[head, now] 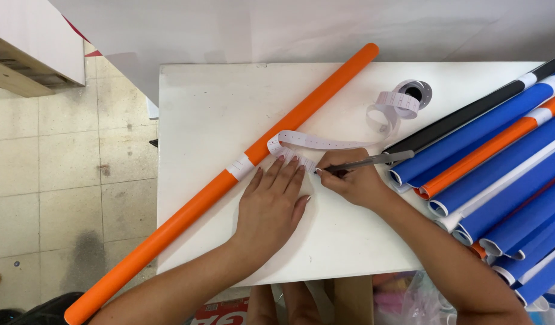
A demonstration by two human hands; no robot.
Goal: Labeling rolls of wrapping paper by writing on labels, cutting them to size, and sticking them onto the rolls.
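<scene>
While the white label strip (pixel 325 142) lies across the middle of the counter (pixel 199 108), its near end sits flat under the fingers of the left hand (pixel 270 204), which are spread and pressed down on it. It is a narrow paper ribbon with small dots along it, and it curls back in a loop to a small roll (pixel 413 94) near the far right corner. The right hand (pixel 356 179) is closed around a pair of metal scissors (pixel 374 160), whose tips meet the strip just beside the left fingertips. A long orange roll (pixel 229 174) with a white band lies diagonally across the counter, touching the strip's bend. To the right, blue rolls (pixel 506 198), orange ones and a black one are stacked together at the counter's edge. Tiled floor (pixel 67 180) shows on the left.
</scene>
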